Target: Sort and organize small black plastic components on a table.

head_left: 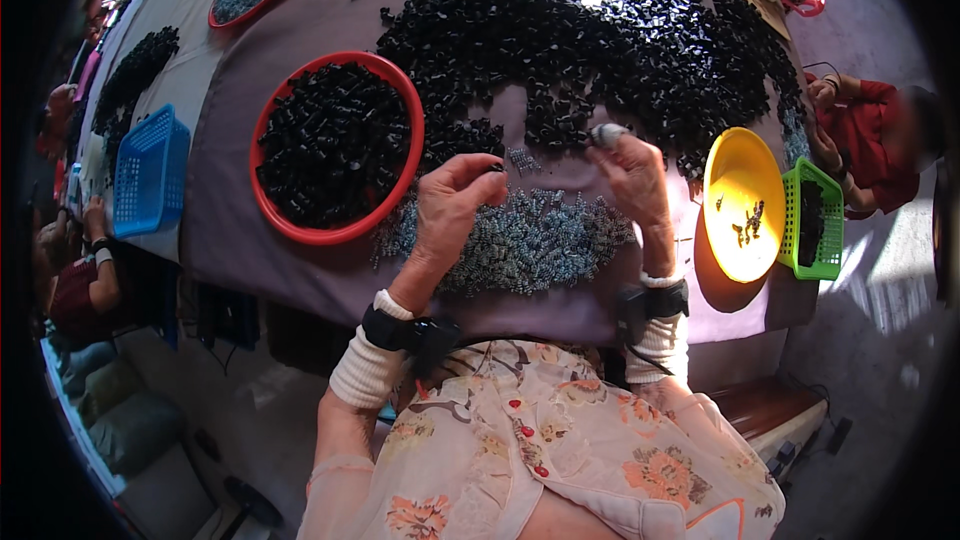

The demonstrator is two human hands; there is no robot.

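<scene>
My left hand [450, 205] is closed in a pinch on a small black plastic piece [495, 168], mostly covered by the fingertips. My right hand [637, 180] is at the near edge of a big heap of black plastic pieces [500, 30]. Its fingers are drawn together, one wearing a whitish covering; whatever they hold is hidden. Below and between both hands lies a pile of small grey-blue spring-like pieces [520, 245], with a little cluster of them [523, 160] apart, nearer the heap.
Left of my hands stands a red basin [418, 130] full of black pieces. At right are a yellow bowl [720, 180] with a few dark pieces and a green basket [833, 230]. A blue basket [150, 170] is at far left. Other people sit at both sides.
</scene>
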